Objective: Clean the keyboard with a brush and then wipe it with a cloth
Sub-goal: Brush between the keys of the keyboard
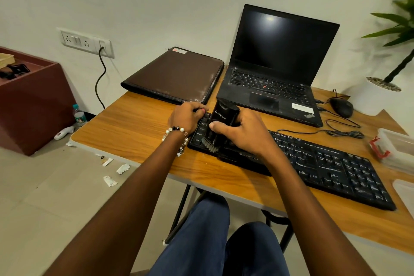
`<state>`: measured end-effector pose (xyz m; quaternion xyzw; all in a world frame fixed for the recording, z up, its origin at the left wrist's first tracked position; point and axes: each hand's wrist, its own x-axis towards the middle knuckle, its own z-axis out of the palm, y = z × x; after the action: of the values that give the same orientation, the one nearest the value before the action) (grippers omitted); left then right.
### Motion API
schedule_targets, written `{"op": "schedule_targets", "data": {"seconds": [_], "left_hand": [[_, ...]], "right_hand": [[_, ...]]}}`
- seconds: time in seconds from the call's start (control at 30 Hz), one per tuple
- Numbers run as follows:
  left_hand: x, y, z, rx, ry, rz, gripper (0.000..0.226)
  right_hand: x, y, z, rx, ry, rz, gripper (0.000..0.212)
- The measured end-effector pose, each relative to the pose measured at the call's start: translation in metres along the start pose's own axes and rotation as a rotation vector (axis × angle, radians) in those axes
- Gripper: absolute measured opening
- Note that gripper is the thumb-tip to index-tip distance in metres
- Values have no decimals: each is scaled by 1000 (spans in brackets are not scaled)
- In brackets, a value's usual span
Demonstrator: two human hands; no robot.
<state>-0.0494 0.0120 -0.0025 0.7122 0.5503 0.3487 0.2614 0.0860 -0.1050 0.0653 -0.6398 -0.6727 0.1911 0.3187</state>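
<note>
A black keyboard [324, 163] lies slanted across the wooden desk [134, 127]. My right hand [244, 132] grips a black brush [220, 121] with white lettering, held upright over the keyboard's left end. Its grey bristles touch the keys near the Ctrl key. My left hand [187, 116], a bead bracelet on its wrist, grips the keyboard's far left corner with curled fingers. No cloth is in view.
An open black laptop [277, 69] and a brown closed folder [177, 74] lie behind the keyboard. A black mouse [341, 107] with its cable sits to the right, near clear plastic boxes [396, 148] and a potted plant [384, 84]. Paper scraps litter the floor at left.
</note>
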Motion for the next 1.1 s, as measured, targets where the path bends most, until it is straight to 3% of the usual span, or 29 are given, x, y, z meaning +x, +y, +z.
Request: {"op": "schedule_targets", "data": {"seconds": [0.13,0.33,0.47,0.63,0.77,0.83,1.1], "left_hand": [[0,0,1,10,-1,-5,18],[1,-2,1,-4,0,-6,17],[1,-1,2,-6,0,-8,17],[1,-2,2,-3,4,-8,18],[1,0,2,3,15,-16,20],[1,0,2,16,21,-18,22],[3,-2,3,8,19,-24,19]], "right_hand": [[-3,3,6,-23,185,-13,32],[-6,3,-6,-42,2,16,33],[-11,3,-7,-17,135,32,29],[-9,0,-9,16,-33,70,27],[4,-8,-11,135,44,78,24],[9,-10,-4,116,66,67,23],[7,-2,-11,-88,-131,-9,30]]}}
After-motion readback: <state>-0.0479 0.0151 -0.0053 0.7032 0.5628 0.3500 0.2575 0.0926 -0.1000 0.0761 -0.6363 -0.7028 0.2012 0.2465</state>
